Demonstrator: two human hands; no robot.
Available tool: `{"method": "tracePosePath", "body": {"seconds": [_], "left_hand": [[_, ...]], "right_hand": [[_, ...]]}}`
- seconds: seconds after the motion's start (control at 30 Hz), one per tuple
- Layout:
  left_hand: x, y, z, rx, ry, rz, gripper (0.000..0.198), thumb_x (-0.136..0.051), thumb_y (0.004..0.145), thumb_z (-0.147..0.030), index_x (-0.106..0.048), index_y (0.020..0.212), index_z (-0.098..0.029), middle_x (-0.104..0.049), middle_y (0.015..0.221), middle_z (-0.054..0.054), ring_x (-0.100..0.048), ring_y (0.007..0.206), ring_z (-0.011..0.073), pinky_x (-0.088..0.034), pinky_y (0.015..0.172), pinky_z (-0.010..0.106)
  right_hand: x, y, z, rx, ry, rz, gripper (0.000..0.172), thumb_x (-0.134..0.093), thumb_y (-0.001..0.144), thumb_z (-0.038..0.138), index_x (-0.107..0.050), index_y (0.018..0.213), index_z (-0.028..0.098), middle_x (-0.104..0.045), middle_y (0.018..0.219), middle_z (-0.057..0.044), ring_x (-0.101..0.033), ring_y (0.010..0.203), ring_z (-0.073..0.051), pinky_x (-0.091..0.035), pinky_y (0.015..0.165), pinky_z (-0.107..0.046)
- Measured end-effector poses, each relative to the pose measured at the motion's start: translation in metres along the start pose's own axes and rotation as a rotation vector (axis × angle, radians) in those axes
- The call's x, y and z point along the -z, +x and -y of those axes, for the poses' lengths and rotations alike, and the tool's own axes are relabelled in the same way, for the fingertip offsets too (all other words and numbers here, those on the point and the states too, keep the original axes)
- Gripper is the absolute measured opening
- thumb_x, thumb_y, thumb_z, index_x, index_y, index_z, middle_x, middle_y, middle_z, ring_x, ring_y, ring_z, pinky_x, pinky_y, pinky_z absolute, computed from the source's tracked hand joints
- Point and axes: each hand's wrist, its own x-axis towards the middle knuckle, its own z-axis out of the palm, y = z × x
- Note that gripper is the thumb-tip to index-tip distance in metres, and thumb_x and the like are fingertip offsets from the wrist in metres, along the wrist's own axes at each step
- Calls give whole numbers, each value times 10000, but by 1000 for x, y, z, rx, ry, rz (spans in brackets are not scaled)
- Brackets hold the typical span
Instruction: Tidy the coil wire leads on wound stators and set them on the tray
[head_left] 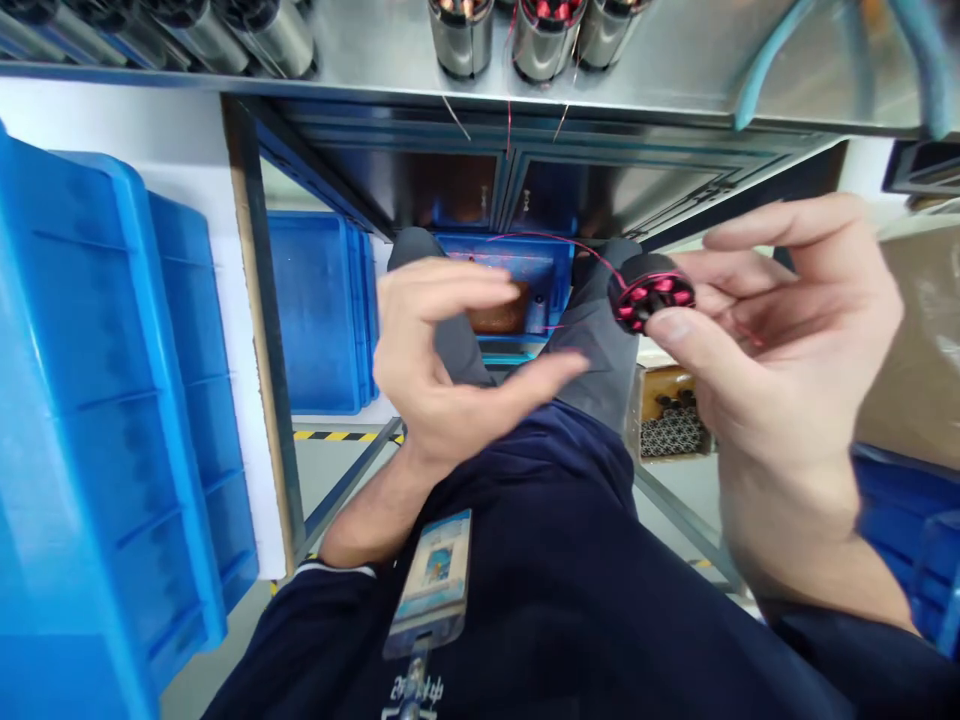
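Observation:
My right hand point(795, 310) pinches a small round motor stator point(651, 296) between thumb and fingers. The stator has a black core wound with red wire, and its wound end faces the camera. From its left side a thin red wire point(581, 245) arcs away toward my left hand. My left hand point(457, 365) is apart from the stator, thumb and fingers spread and slightly blurred, with nothing seen between them. On the bench edge above stand wound stators in silver metal sleeves point(541, 45), with loose wire ends hanging over the edge.
More metal cylinders point(274, 40) lie at the bench's upper left. Pliers with blue handles point(772, 60) rest at upper right. Blue crates point(97, 380) stack on the left. Below are a blue bin point(559, 262) and a box of small metal parts point(675, 432).

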Motion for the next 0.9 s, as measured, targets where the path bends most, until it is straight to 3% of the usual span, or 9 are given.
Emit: {"method": "tracePosePath", "body": {"seconds": [0.1, 0.17, 0.3, 0.4, 0.47, 0.63, 0.77, 0.83, 0.9], "left_hand": [[7, 13, -31, -176, 174, 274, 707, -1076, 982, -746, -865, 1528, -348, -930, 1517, 42, -831, 1584, 382, -544, 1561, 651], [3, 20, -39, -93, 101, 380, 616, -1018, 1054, -726, -878, 1515, -342, -941, 1494, 31, -911, 1448, 331, -667, 1459, 552], [-10, 21, -31, -84, 4, 267, 447, -1094, 1020, -578, -916, 1333, -313, -972, 1300, -5, -971, 1140, 255, -832, 1082, 412], [-16, 15, -24, -175, -14, 159, 377, -1103, 1012, -510, -933, 1289, -319, -981, 1207, -34, -967, 1008, 234, -843, 982, 412], [-16, 12, -24, -171, -47, 171, 290, -1064, 1043, -426, -943, 1295, -351, -983, 1208, -60, -970, 1023, 216, -837, 983, 393], [-11, 12, -27, -25, -120, 362, 274, -1064, 1040, -490, -955, 1281, -419, -977, 1305, -90, -976, 1190, 234, -818, 1122, 426], [-7, 13, -26, -53, -77, 405, 215, -1045, 1050, -460, -957, 1239, -405, -987, 1237, -81, -973, 1082, 232, -807, 1020, 418], [-5, 13, -27, -69, -58, 393, 198, -1029, 1054, -401, -958, 1238, -392, -988, 1230, -69, -963, 1039, 234, -809, 1011, 426], [-3, 13, -29, -35, -50, 403, 200, -1038, 1036, -415, -960, 1216, -379, -986, 1202, -48, -946, 992, 242, -813, 997, 436]], "right_hand": [[-5, -5, 9, -36, -10, 82, 448, -1152, 827, 191, -872, 1126, 374, -927, 1108, 33, -940, 965, -249, -833, 868, -406], [-10, -8, 14, -50, 2, 106, 332, -1123, 871, 178, -893, 1024, 362, -941, 1128, 26, -936, 988, -249, -836, 885, -410], [-8, -7, 12, -57, 59, 109, 229, -1018, 972, 130, -951, 949, 348, -945, 1321, 22, -913, 1261, -249, -790, 1193, -423], [3, -4, -1, -183, 171, 161, 165, -1037, 995, 285, -919, 895, 342, -940, 1320, 18, -920, 1199, -268, -821, 1072, -429], [11, -3, -9, -267, 159, 176, 244, -1031, 1023, 440, -875, 871, 329, -943, 1336, -8, -920, 1216, -303, -832, 982, -444], [18, -2, -4, -118, -47, 243, 143, -1030, 1032, 476, -953, 1119, 394, -865, 1595, -9, -800, 1551, -362, -697, 1378, -571], [14, 1, -6, -352, 118, 314, 277, -1007, 1039, 481, -864, 874, 311, -934, 1404, -31, -885, 1211, -287, -800, 1183, -513], [16, 0, -12, -454, 172, 267, 271, -993, 1039, 564, -891, 942, 334, -941, 1395, -22, -892, 1130, -262, -825, 1101, -473], [22, -4, -18, -300, 60, 146, 227, -1029, 993, 591, -947, 1137, 435, -906, 1503, 9, -883, 1296, -296, -798, 1214, -503]]}}
